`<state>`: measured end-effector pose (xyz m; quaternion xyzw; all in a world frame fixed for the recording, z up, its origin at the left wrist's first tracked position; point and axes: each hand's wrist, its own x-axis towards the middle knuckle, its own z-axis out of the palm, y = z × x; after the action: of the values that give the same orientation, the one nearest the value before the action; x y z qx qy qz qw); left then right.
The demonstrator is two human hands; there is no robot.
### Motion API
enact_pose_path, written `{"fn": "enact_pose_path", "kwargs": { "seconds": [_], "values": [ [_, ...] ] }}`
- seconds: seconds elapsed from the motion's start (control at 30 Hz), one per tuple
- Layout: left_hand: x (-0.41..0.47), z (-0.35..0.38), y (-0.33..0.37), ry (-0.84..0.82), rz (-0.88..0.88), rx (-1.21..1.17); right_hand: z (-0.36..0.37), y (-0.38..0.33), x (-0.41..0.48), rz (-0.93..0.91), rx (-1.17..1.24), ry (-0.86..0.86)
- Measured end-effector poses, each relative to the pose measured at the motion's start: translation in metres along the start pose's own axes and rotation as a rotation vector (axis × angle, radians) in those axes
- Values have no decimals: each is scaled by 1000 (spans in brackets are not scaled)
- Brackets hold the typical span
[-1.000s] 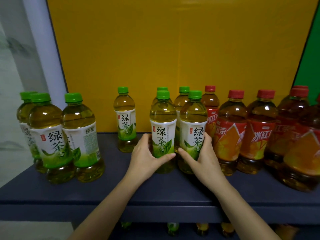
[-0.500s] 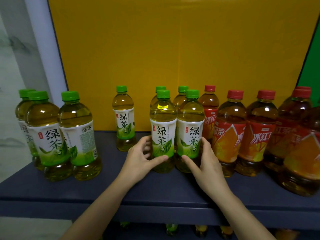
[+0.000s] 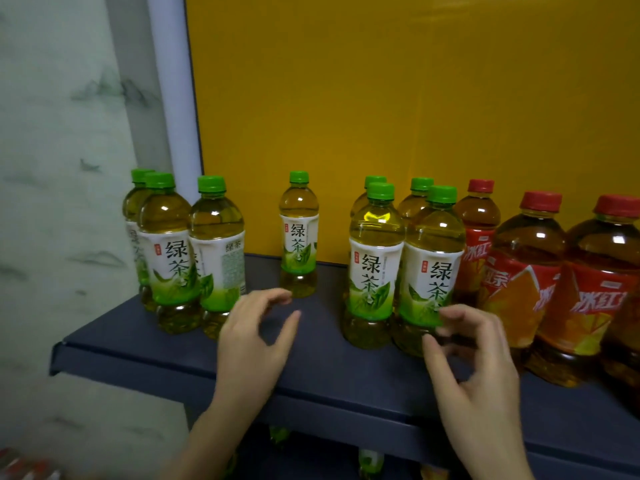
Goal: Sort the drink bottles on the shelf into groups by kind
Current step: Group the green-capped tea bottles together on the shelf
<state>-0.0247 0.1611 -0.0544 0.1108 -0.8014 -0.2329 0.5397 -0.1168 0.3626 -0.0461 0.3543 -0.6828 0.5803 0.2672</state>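
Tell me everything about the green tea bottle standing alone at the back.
The lone bottle is clear plastic with a green cap, pale yellowish tea nearly to the neck and a white label with green leaves. It stands upright on the shelf, near the yellow panel, apart from other bottles. The left hand hovers before it, not gripping.

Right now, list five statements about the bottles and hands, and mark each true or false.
1. The left hand grips a bottle. False: it hovers open above the shelf, holding nothing.
2. One green-capped bottle stands alone near the back panel. True.
3. The red-capped bottles stand at the left end. False: they stand at the right end.
4. Every bottle on the shelf stands upright. True.
5. The back panel is blue. False: it is yellow.
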Motion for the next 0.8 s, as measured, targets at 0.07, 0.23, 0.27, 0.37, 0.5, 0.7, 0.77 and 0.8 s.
{"fn": "enact_pose_path", "kwargs": {
  "seconds": [0.07, 0.23, 0.27, 0.37, 0.5, 0.7, 0.77, 0.8],
  "values": [
    [-5, -21, -10, 163, -15, 107, 11, -9, 1, 10, 68, -99],
    [6, -51, -41, 196, -249, 84, 62, -23, 16, 11, 108, -370],
    [9, -55, -46, 152, -274, 48, 74, -23, 19, 11, 110, -409],
    [16, -63, -57, 32, -292, -49, 112, -22, 30, 52, 97, -496],
    [21, -67, -65, -71, -254, -49, 160, -21, 52, 154, 1, -466],
    [16, -62, -74, -198, -196, 32, 207, -9, 84, 342, -93, -303],
    [17, -59, -76, -224, -209, 21, 216, -3, 88, 395, -109, -262],
    [17, -58, -77, -228, -196, 17, 219, -1, 88, 415, -104, -247]
  ]
}}
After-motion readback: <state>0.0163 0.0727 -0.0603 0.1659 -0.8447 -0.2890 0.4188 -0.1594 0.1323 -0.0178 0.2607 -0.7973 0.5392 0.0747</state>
